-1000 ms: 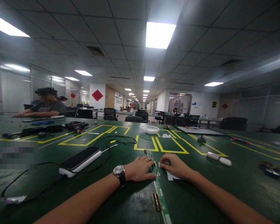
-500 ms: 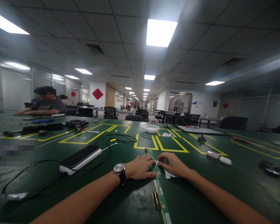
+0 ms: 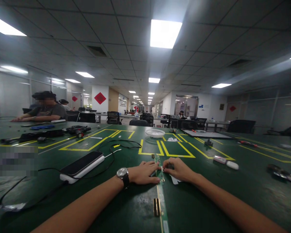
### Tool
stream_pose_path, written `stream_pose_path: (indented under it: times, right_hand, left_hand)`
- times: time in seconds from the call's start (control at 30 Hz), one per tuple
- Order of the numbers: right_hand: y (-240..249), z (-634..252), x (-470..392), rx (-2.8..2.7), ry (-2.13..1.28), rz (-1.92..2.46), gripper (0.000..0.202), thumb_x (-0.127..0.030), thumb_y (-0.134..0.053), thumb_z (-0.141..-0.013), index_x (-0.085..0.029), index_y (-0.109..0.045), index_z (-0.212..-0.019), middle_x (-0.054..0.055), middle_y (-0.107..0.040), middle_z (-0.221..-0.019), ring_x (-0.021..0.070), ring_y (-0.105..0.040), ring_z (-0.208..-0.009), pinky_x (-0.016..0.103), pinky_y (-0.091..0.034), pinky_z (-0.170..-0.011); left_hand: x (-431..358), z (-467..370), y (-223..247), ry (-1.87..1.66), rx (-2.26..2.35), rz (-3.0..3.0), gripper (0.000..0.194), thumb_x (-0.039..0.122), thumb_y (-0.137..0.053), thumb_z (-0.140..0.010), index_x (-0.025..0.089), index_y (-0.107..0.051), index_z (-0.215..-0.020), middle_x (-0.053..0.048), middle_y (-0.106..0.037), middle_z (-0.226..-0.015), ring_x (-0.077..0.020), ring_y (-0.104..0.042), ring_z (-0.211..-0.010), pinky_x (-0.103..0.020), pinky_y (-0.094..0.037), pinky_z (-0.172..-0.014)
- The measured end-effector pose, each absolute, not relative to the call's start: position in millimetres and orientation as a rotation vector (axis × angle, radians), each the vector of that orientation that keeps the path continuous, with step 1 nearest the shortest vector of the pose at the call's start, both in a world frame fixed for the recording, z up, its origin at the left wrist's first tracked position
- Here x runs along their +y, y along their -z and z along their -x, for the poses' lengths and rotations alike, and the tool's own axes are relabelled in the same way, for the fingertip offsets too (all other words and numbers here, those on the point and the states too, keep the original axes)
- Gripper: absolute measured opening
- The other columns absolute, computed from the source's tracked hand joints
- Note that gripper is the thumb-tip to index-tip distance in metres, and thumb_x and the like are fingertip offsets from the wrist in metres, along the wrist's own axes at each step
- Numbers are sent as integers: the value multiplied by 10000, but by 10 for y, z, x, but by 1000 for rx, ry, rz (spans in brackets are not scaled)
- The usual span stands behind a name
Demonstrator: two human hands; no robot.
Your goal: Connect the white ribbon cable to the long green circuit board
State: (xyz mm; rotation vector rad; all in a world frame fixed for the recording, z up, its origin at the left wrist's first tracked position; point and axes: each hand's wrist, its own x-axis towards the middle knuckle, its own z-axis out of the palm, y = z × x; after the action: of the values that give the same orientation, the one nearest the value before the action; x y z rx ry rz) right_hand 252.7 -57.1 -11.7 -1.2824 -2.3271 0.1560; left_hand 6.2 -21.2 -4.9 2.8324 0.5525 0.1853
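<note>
We lay our left hand (image 3: 145,173) palm down, fingers extended and slightly spread, against the left edge of a long, narrow green circuit board (image 3: 163,197); the board lies lengthwise on the green tabletop (image 3: 126,207), running away from us between our 2 hands. We curl our right hand (image 3: 180,170) at the board's right edge, thumb and fingertips drawn together in a pinch on a small white piece (image 3: 163,169); a flat white sheet (image 3: 175,180) lies partly beneath this hand. 1 gold-brown rectangular strip (image 3: 156,207) projects from the board's left edge, nearer to us than our hands; a round white perforated basket (image 3: 155,133) stands beyond the board's far end; a black-screened phone (image 3: 81,163) rests on a white slab (image 3: 87,171) to our left.
</note>
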Motion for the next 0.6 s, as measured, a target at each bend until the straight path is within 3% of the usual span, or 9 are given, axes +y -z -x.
stream_pose_path:
  times: [0.1, 0.2, 0.37, 0.5, 0.6]
  right_hand:
    - [107, -2553, -559, -2363, -142, 1207, 102, -232, -649, -870, -203, -719, -937, 30, -702, -889, 182, -628, -838, 286, -469, -782]
    - [70, -2556, -587, -2393, -94, 1050, 193, -153, -532, -910, -198, -696, -1002, 49, -706, -1012, 183, -628, -978, 317, -462, -928]
    - [37, -2512, -591, -2605, -77, 949, 409, -29, -450, -834, -153, -668, -1157, 77, -648, -1264, 180, -553, -1212, 305, -381, -1091]
    - [32, -2591, -506, -2750, -37, 1061, 479, -21, -430, -849, -122, -613, -1280, 84, -594, -1363, 160, -504, -1285, 254, -333, -1122]
    - [16, -2793, -469, -2646, 134, 1520, 439, -96, -463, -899, -173, -602, -1309, 59, -583, -1383, 162, -512, -1273, 249, -356, -1092]
  left_hand:
    - [-239, -63, 32, -155, 580, -2792, 672, 600, -438, -950, 233, -331, -1503, -152, -239, -1597, -349, -222, -1467, -587, -213, -1137]
    - [-257, -57, 24, -187, 626, -2747, 650, 592, -329, -994, 247, -248, -1539, -122, -184, -1617, -309, -171, -1488, -549, -166, -1169]
    - [-137, -52, 94, -452, 800, -2742, 647, 602, -237, -1009, 234, -269, -1541, -112, -168, -1621, -305, -193, -1483, -539, -190, -1170]
    - [-25, -56, 198, -582, 810, -2807, 584, 590, -248, -1012, 308, -337, -1515, -53, -288, -1592, -299, -295, -1447, -533, -254, -1151]
    - [-22, -56, 237, -601, 822, -2863, 560, 578, -257, -1012, 322, -382, -1494, -37, -371, -1555, -296, -363, -1409, -516, -292, -1135]
